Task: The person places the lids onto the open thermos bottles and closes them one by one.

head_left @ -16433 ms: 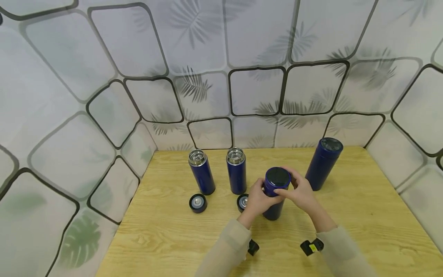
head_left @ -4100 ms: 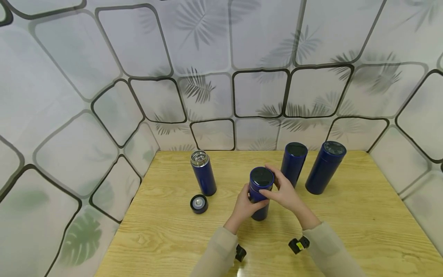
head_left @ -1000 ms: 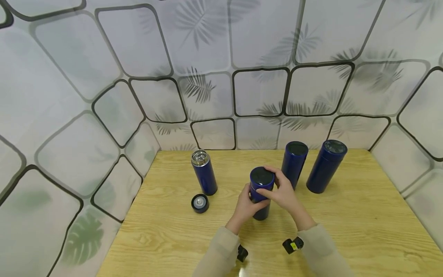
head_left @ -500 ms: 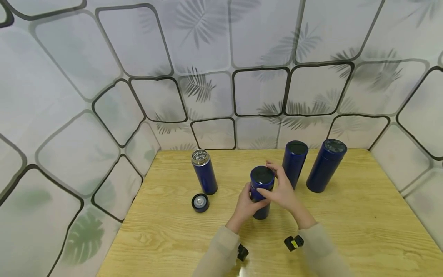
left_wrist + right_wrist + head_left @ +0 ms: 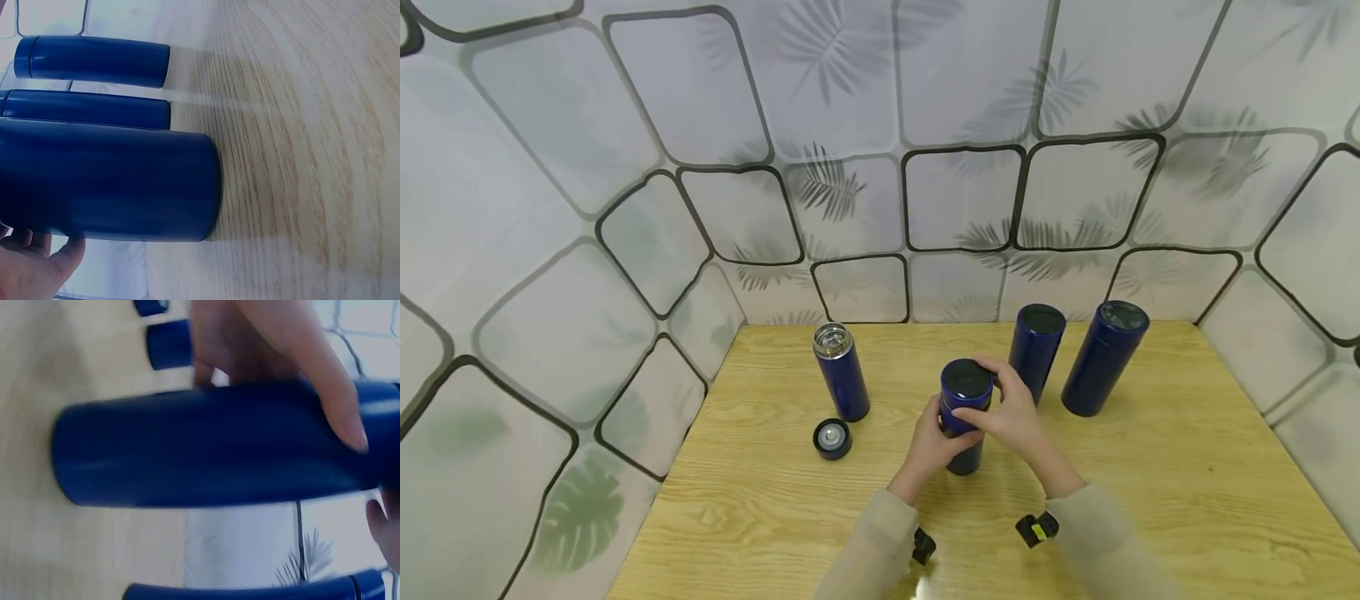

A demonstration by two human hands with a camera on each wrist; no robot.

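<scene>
A dark blue vacuum flask (image 5: 967, 380) with a glossy black-topped lid stands upright between both hands. My left hand (image 5: 928, 448) grips its body. My right hand (image 5: 1017, 418) holds the lid, thumb at the front and fingers at the far side. In the left wrist view the flask's body (image 5: 119, 181) fills the left half, with left fingertips (image 5: 74, 247) at its lower edge. In the right wrist view the left thumb (image 5: 344, 412) lies across the body. An open flask (image 5: 842, 375) shows its steel mouth at left; its upturned lid (image 5: 832, 438) lies before it.
Two lidded blue flasks stand upright behind and to the right: a slimmer flask (image 5: 1036, 354) close to my right hand and a larger flask (image 5: 1103, 358) beyond it. The wooden table (image 5: 745, 517) meets a patterned curtain (image 5: 955, 200) at the back and sides.
Since the oldest frame, the flask held then now stands at right, and the middle open flask is lidded between my hands. Right fingers lifted half a second ago and are back on the lid.
</scene>
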